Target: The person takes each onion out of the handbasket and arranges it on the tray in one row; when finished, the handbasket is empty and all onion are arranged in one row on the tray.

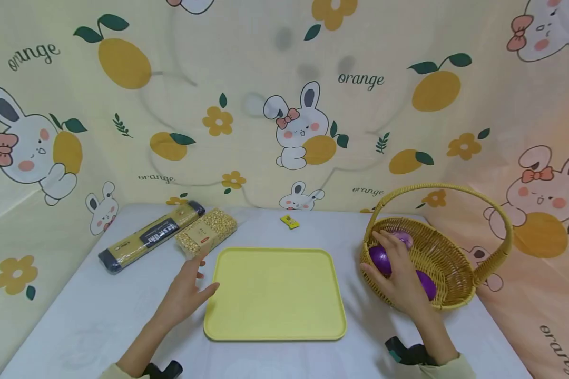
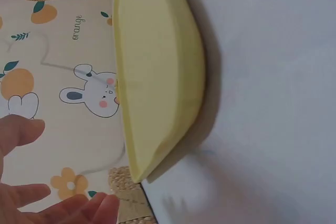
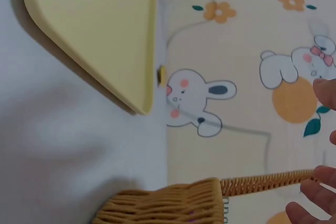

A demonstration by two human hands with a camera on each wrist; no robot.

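Resting in 1 basket (image 1: 448, 258), 3 onions (image 1: 379, 259); right hand (image 1: 398, 273) cups one, left hand (image 1: 186, 292) fingers apart.

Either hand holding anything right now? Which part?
Left hand: nothing, open beside the yellow plastic tray. Right hand: over a purple onion in the wicker basket; grip unclear.

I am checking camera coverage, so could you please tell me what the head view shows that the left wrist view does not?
Only the head view shows the purple onions under the right hand, the spaghetti pack and the small yellow packet. Only the left wrist view shows the left fingertips close up. Both show the yellow tray, wicker basket and white table.
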